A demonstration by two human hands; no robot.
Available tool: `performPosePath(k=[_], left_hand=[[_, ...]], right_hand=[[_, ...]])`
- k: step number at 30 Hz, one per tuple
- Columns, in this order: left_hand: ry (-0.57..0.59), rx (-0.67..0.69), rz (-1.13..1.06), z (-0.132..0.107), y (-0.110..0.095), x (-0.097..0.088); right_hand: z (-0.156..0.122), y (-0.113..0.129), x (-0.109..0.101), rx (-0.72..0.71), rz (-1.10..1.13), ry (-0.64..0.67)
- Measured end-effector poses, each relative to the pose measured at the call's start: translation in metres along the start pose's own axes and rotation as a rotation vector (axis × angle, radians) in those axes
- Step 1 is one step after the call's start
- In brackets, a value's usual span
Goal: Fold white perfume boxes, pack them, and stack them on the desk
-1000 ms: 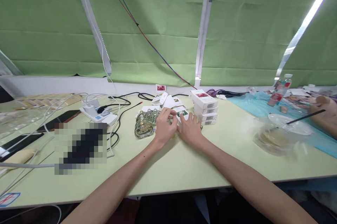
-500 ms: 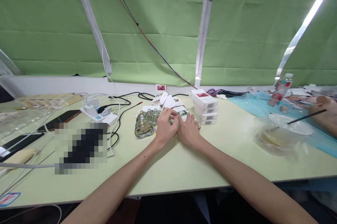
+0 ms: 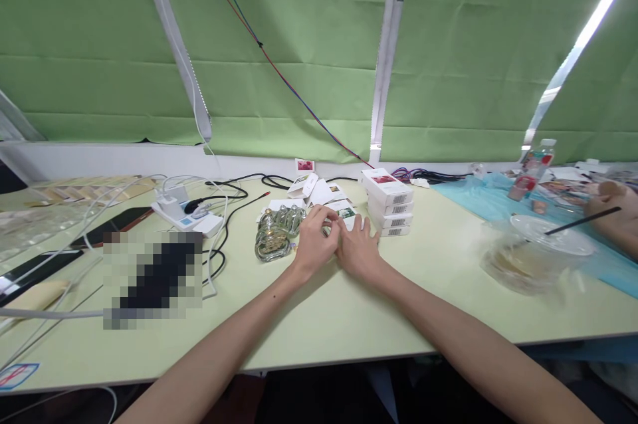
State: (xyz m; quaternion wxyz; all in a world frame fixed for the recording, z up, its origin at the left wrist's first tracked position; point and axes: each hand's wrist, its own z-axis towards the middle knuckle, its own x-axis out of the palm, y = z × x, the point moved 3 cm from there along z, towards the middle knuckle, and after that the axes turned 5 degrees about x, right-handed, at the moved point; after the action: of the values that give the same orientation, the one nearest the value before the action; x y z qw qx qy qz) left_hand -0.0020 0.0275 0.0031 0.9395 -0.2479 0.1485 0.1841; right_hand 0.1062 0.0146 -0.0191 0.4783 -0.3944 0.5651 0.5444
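My left hand (image 3: 314, 244) and my right hand (image 3: 359, 248) meet at the middle of the pale green table (image 3: 323, 318). Both have curled fingers pinching a small item between them that I cannot make out; a small white box with a green picture (image 3: 347, 214) lies just behind the fingertips. A cluster of small glass bottles (image 3: 275, 234) stands just left of my left hand. A stack of white boxes with barcodes (image 3: 389, 210) stands right of my right hand. Loose small white boxes (image 3: 312, 188) lie behind.
A white power strip (image 3: 185, 214) with tangled cables and dark phones (image 3: 107, 228) sit at the left. At the right are a clear plastic lidded bowl (image 3: 533, 254), a blue sheet, a bottle (image 3: 531, 170) and another person's hand (image 3: 615, 214) holding a dark stick. Green blinds hang behind.
My right hand has slid a little left and closed in on my left hand; the fingertips now touch. Everything else is as before.
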Motion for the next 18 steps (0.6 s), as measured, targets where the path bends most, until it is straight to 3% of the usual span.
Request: performPosePath(k=[11, 18], left_hand=[[0.032, -0.003, -0.009, -0.0021, 0.0023, 0.0028], [0.041, 0.009, 0.002, -0.0025, 0.0018, 0.0028]], right_hand=[[0.0010, 0.0001, -0.0008, 0.012, 0.001, -0.065], [-0.0043, -0.0001, -0.0025, 0.000, 0.073, 0.046]])
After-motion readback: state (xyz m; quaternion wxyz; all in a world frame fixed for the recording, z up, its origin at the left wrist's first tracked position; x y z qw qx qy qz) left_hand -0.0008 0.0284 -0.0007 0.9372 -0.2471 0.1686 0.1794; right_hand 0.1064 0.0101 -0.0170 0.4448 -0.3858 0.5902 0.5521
